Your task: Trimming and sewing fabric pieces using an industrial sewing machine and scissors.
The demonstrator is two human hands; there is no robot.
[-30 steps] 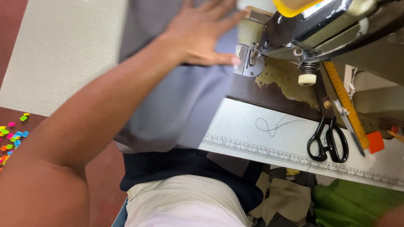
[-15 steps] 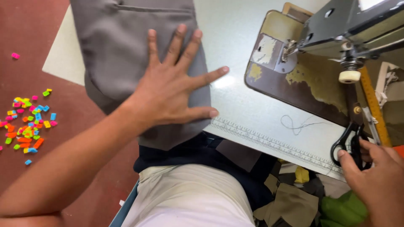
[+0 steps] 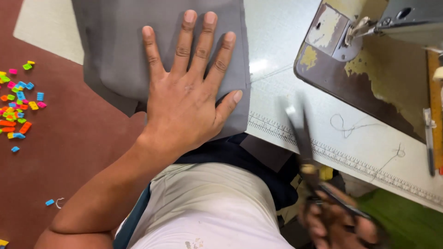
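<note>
Nearest to us, at the bottom right, we are seeing the right hand [image 3: 344, 221] wrapping its fingers through the handles of a pair of scissors [image 3: 307, 147], clamped on them and blurred. The blades are pointing up and away from the body, hovering over the near edge of the pale surface [image 3: 369, 138]; whether the blades themselves are apart or together we cannot tell through the blur. Below them a printed ruler strip [image 3: 341, 159] is running along that edge.

A little farther out, the left hand [image 3: 189, 97] is lying flat with its fingers spread wide apart, gripping nothing, pressing palm-down on a piece of grey cloth [image 3: 120, 55]. The cloth is sitting partly on the surface and partly hanging over its near left corner, with its right edge just beside the thumb (the thumb tip is reaching right to that edge). The scissors are staying apart from the cloth, off to its right.

On the surface between the scissors and the machine, a loose curl of thread [image 3: 344, 125] is lying.

Farther still, at the upper right, a sewing machine [image 3: 406, 18] is standing over its worn brown base plate [image 3: 369, 83], with patches of yellowish paint flaking on it. A yellow ruler [image 3: 434, 106] is lying along the right side of that plate.

Off to the left, on the reddish floor [image 3: 74, 157], a scatter of small bright plastic bits [image 3: 18, 99] is lying well apart from the cloth.
</note>
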